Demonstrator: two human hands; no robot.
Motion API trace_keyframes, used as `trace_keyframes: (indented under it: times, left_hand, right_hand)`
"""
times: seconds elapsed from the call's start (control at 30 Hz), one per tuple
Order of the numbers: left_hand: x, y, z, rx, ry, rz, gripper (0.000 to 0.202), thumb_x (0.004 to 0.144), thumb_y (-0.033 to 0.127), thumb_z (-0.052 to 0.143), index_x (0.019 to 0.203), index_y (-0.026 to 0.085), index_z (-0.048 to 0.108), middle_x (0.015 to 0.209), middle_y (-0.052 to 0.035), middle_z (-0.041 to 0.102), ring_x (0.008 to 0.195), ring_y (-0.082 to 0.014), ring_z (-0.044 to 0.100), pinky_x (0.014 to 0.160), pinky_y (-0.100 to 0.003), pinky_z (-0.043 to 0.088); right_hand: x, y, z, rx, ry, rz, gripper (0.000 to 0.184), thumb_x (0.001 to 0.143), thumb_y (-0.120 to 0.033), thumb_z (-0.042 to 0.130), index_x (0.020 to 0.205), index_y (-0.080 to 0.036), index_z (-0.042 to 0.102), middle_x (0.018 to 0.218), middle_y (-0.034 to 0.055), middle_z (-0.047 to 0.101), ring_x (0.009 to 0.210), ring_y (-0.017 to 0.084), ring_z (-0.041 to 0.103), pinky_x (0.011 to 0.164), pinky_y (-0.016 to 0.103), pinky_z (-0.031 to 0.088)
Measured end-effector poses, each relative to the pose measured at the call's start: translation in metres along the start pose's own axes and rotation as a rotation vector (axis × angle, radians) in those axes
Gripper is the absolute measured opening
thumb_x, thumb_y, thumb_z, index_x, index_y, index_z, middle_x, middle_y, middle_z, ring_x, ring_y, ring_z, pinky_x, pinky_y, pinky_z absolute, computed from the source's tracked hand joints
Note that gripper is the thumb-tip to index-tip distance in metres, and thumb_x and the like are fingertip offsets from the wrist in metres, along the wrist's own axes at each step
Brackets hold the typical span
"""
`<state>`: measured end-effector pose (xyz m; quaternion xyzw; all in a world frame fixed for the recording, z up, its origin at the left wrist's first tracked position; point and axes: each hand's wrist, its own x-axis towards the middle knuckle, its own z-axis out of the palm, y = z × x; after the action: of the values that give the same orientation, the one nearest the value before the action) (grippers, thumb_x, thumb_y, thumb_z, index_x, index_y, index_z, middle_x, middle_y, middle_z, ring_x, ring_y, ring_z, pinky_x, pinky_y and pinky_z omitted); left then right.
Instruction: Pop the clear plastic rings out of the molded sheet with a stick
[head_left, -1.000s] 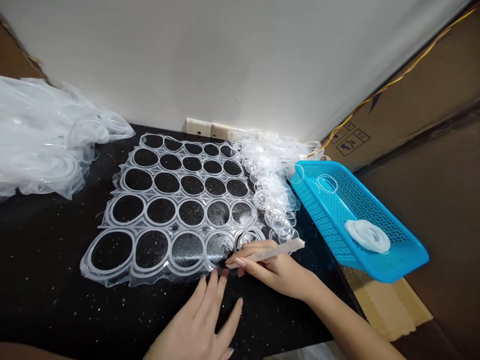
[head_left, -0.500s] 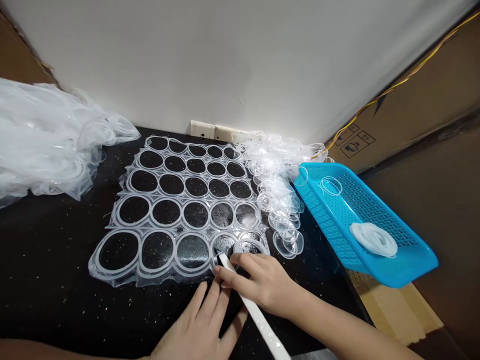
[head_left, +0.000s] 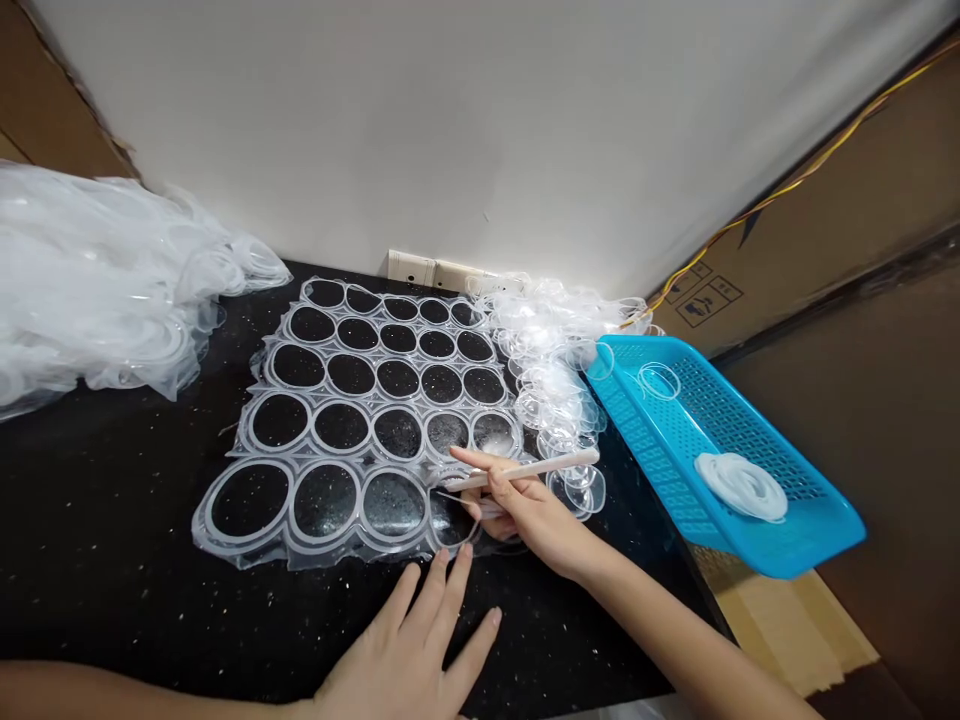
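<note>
A translucent sheet (head_left: 352, 455) of joined rings lies on the black speckled tabletop, its round holes set in rows. My left hand (head_left: 420, 640) rests flat with fingers spread, its fingertips by the sheet's front edge. In my right hand (head_left: 536, 515) is a slim white stick-like tool (head_left: 555, 464), pinched between thumb and fingers; its exact kind is unclear. The tool's narrow end points left, over the front row near the fourth ring. That hand covers the sheet's front right corner, so the ring beneath is mostly hidden.
Clear thin discs and rings (head_left: 555, 390) are heaped right of the sheet. Beyond them stands a blue basket (head_left: 637, 440) holding a stack of white rings (head_left: 742, 487). Translucent sheets (head_left: 97, 280) pile up at left. Wall sockets (head_left: 411, 267) sit behind; a cardboard box (head_left: 847, 330) stands right.
My right hand has turned the white tool from pointing toward me to lying nearly level, pointing right. My left hand's fingers have spread a little. The view has shifted slightly.
</note>
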<state>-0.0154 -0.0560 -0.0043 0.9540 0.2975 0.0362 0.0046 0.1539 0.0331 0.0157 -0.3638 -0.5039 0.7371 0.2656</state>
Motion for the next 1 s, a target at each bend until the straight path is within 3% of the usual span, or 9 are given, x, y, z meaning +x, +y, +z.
trace_keyframes:
  times: [0.27,0.4,0.53,0.63,0.77,0.9,1.0]
  left_hand:
    - [0.002,-0.002,-0.006,-0.017,-0.044,0.002,0.052,0.087,0.052,0.035,0.13,0.023,0.043,0.126,-0.0241,0.047,0.113,-0.0344,0.05,0.081,-0.042,0.04]
    - [0.002,-0.002,-0.006,-0.024,-0.036,0.01,0.054,0.087,0.053,0.034,0.13,0.022,0.042,0.127,-0.0259,0.045,0.113,-0.036,0.049,0.081,-0.043,0.039]
    - [0.0,-0.001,-0.005,-0.003,0.007,0.014,0.053,0.087,0.053,0.035,0.129,0.021,0.045,0.125,-0.0255,0.047,0.111,-0.035,0.051,0.081,-0.042,0.039]
    - [0.002,-0.003,-0.007,0.0,0.012,0.022,0.053,0.086,0.053,0.038,0.127,0.021,0.047,0.124,-0.0248,0.049,0.11,-0.0345,0.051,0.081,-0.042,0.038]
    - [0.004,-0.009,-0.02,-0.003,-0.003,0.069,0.046,0.086,0.049,0.042,0.121,0.021,0.054,0.122,-0.02,0.053,0.104,-0.0331,0.056,0.077,-0.04,0.039]
    - [-0.006,-0.017,-0.03,0.002,0.08,0.082,0.036,0.089,0.039,0.04,0.116,0.022,0.057,0.117,-0.0131,0.059,0.101,-0.0291,0.057,0.079,-0.039,0.036]
    - [-0.021,-0.022,-0.027,0.056,0.148,0.006,0.033,0.089,0.034,0.04,0.116,0.023,0.057,0.111,-0.0091,0.063,0.101,-0.0271,0.056,0.085,-0.04,0.03]
  right_hand:
    - [0.004,-0.033,-0.039,0.117,0.407,-0.118,0.05,0.085,-0.053,0.042,0.126,-0.025,0.041,0.048,-0.0095,0.024,0.04,0.007,0.012,0.038,0.017,0.012]
    - [-0.001,-0.044,-0.064,0.085,0.534,-0.156,0.045,0.078,-0.054,0.052,0.107,-0.021,0.051,0.045,-0.0109,0.018,0.039,0.006,0.01,0.036,0.017,0.012]
    - [-0.011,-0.053,-0.077,0.082,0.769,-0.344,0.036,0.076,-0.053,0.055,0.093,-0.022,0.052,0.047,-0.0105,0.019,0.038,0.006,0.011,0.035,0.017,0.014]
    - [-0.015,-0.055,-0.072,-0.013,0.706,-0.343,0.031,0.077,-0.049,0.056,0.088,-0.02,0.055,0.049,-0.0094,0.02,0.04,0.006,0.014,0.037,0.019,0.016]
    - [-0.016,-0.054,-0.057,-0.131,0.53,-0.208,0.03,0.077,-0.045,0.058,0.091,-0.018,0.057,0.057,-0.0068,0.028,0.044,0.005,0.02,0.039,0.018,0.016]
    - [-0.015,-0.055,-0.047,-0.22,0.522,-0.106,0.035,0.08,-0.047,0.052,0.102,-0.02,0.054,0.066,-0.0046,0.034,0.044,0.004,0.026,0.038,0.018,0.017]
    - [-0.016,-0.056,-0.046,-0.36,0.524,-0.087,0.041,0.083,-0.052,0.044,0.11,-0.022,0.053,0.068,-0.0041,0.034,0.042,0.003,0.025,0.037,0.019,0.017]
